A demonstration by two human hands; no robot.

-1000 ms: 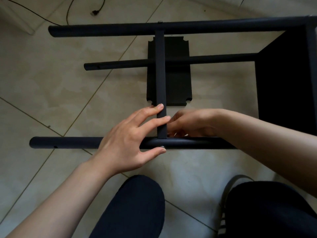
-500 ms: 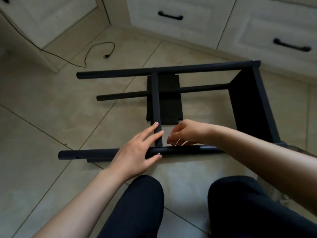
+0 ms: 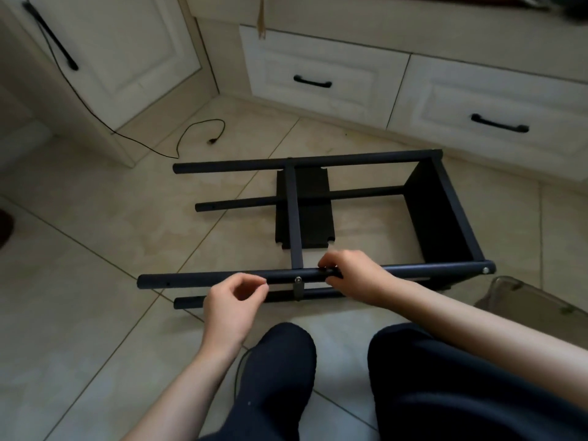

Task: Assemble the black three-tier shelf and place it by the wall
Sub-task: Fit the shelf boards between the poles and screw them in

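The black shelf frame (image 3: 318, 160) lies on its side on the tiled floor, four round posts running left to right. One black tier panel (image 3: 440, 214) is fitted at the right end. A crossbar (image 3: 294, 218) spans the upper posts mid-length, with a screw head (image 3: 298, 280) at its near joint. A loose black shelf panel (image 3: 313, 224) lies flat on the floor under the frame. My right hand (image 3: 353, 275) grips the near upper post (image 3: 197, 279) just right of the crossbar. My left hand (image 3: 234, 300) hovers just in front of that post, fingers curled, holding nothing I can see.
White cabinet drawers with black handles (image 3: 311, 81) line the far wall, and a white cabinet door (image 3: 105, 55) stands at the left. A black cable with a plug (image 3: 211, 141) trails on the floor. A clear plastic container (image 3: 521, 297) sits at the right. My knees (image 3: 280, 354) are below.
The view has pulled back and tilted up, showing the cabinets. My left hand came off the crossbar joint and curled in front of the post. My right hand moved onto the near post.
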